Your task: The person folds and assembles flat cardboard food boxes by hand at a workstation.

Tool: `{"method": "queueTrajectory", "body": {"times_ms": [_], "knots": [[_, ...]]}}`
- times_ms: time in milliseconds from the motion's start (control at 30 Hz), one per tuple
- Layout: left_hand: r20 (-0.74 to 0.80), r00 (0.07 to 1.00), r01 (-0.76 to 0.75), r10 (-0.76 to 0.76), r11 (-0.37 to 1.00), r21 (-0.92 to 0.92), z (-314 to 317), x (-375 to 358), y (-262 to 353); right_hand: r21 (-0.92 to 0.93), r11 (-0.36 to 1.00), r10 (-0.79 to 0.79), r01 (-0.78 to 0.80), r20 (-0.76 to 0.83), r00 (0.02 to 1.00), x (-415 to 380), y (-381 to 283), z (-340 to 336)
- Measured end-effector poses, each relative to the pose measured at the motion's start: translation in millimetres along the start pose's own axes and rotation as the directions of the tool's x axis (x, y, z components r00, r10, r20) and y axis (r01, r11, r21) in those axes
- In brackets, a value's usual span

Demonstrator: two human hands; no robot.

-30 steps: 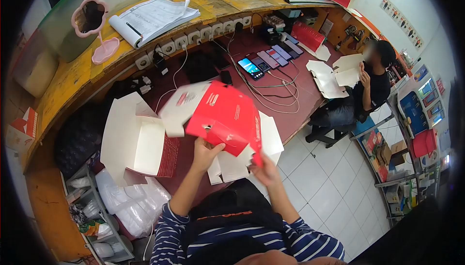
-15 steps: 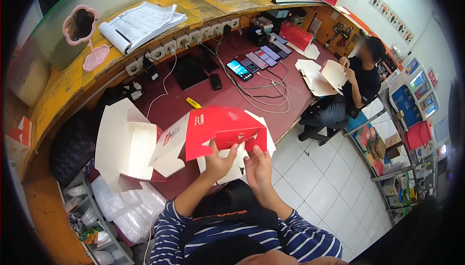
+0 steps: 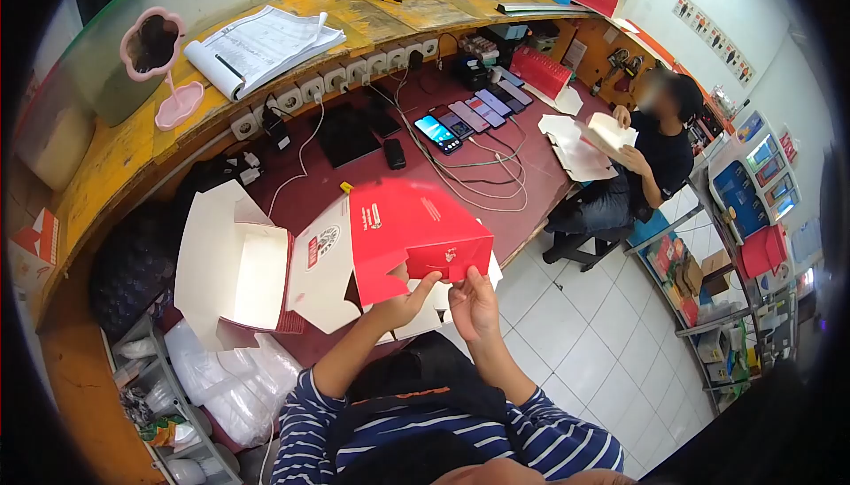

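Note:
A red and white printed cardboard box, partly folded, is held up in front of me over the table's near edge. My left hand grips its lower edge, the thumb on the red face and the other fingers hidden behind the card. My right hand pinches the box's lower right corner beside a folded flap. Left of it stands an open box with its white inside showing. More white card lies under the held box, mostly covered. A yellow highlighter peeks out behind the box.
Several phones and white cables lie on the dark red table. Power sockets line the shelf's edge. Plastic wrapping sits at lower left. A co-worker at right handles another white card box.
The box in my hands has tilted, so more of its red face and the white printed side show. The highlighter is more covered. The co-worker's card has been turned lower.

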State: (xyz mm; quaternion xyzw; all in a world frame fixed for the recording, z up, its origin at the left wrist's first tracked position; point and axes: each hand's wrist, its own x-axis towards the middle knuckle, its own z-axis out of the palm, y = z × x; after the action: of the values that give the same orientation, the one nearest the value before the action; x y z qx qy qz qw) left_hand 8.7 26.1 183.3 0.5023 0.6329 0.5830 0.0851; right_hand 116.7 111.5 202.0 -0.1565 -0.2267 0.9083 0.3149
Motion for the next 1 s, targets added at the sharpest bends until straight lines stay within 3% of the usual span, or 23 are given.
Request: {"method": "queueTrajectory", "body": {"times_ms": [33,100,133,200,233,300,367,400,433,467,500,533,567,633,700,733,767,833,867,900,933,967,1000], "knots": [[-0.006,1.000,0.000,0.000,1.000,0.000,-1,1,4,-0.004,1.000,0.003,-0.003,0.004,1.000,0,4,1],[0.203,0.938,0.346,-0.282,0.815,-0.466,-3,4,19,0.041,0.999,-0.012,0.014,-0.040,0.999,0,12,1],[0.206,0.939,0.342,-0.276,0.815,-0.468,-1,4,17,0.065,0.998,0.026,-0.027,0.028,0.999,1,10,-1],[0.052,0.951,0.235,-0.306,0.600,-0.764,8,0,1,0.118,0.992,0.030,-0.033,0.033,0.999,5,5,-7],[0.140,0.949,0.151,-0.283,0.016,-0.988,0,2,-7,0.173,0.984,0.040,-0.046,0.041,0.998,6,1,-8],[0.171,0.970,0.142,-0.174,-0.167,-0.976,-25,16,20,0.114,0.993,-0.040,0.037,0.021,0.999,2,-5,-3],[0.203,0.958,0.183,-0.204,-0.113,-0.977,-26,9,-5,-0.432,0.836,-0.354,0.339,0.049,0.934,-4,-2,3],[0.220,0.943,0.214,-0.250,-0.049,-0.976,-24,3,-14,-0.389,0.787,-0.496,0.480,0.064,0.866,-5,-2,7],[0.220,0.945,0.215,-0.240,-0.050,-0.975,-19,-1,-9,-0.388,0.782,-0.503,0.488,0.070,0.861,-6,-2,5],[0.032,0.933,0.183,-0.359,0.397,-0.900,-10,-6,1,-0.457,0.712,-0.539,0.534,0.133,0.832,-9,0,-1],[-0.192,0.907,0.180,-0.374,0.759,-0.626,-1,-9,8,-0.518,0.632,-0.567,0.576,0.197,0.800,-14,2,-6],[-0.247,0.900,0.050,-0.359,0.647,-0.760,10,-8,13,-0.485,0.640,-0.533,0.596,0.279,0.799,-23,11,-1],[-0.300,0.885,-0.086,-0.356,0.509,-0.857,17,-9,17,-0.620,0.604,-0.463,0.500,0.237,0.854,-26,25,-9],[-0.225,0.909,-0.039,-0.352,0.464,-0.885,13,-8,21,-0.637,0.582,-0.464,0.505,0.250,0.850,-26,32,11],[-0.067,0.863,0.072,-0.501,0.253,-0.965,3,-4,33,-0.702,0.506,-0.348,0.500,0.365,0.864,-11,36,-19],[0.138,0.819,0.114,-0.557,-0.078,-0.990,-9,-2,46,-0.756,0.423,-0.212,0.499,0.453,0.866,-8,34,-24],[0.136,0.822,0.113,-0.554,-0.075,-0.991,-17,-3,40,-0.754,0.424,-0.214,0.503,0.456,0.864,-6,28,-26],[0.248,0.767,0.266,-0.591,-0.059,-0.962,-37,-9,16,-0.710,0.027,-0.031,0.704,0.703,0.710,-4,1,-17],[0.248,0.777,0.322,-0.579,0.027,-0.946,-48,-14,1,-0.839,0.035,0.036,0.543,0.544,0.838,2,-2,-57],[0.249,0.780,0.324,-0.574,0.029,-0.946,-64,-19,-7,-0.697,0.418,0.014,0.583,0.646,0.763,13,-11,-102],[0.266,0.827,0.456,-0.495,0.315,-0.832,-79,-24,-15,-0.572,0.767,0.051,0.290,0.505,0.862,18,-24,-118],[0.306,0.855,0.511,-0.418,0.579,-0.635,-88,-27,-20,-0.574,0.765,0.051,0.292,0.506,0.861,17,-36,-113],[0.306,0.856,0.510,-0.417,0.578,-0.637,-92,-29,-21,-0.552,0.834,0.195,0.018,0.325,0.926,14,-50,-95]]}}
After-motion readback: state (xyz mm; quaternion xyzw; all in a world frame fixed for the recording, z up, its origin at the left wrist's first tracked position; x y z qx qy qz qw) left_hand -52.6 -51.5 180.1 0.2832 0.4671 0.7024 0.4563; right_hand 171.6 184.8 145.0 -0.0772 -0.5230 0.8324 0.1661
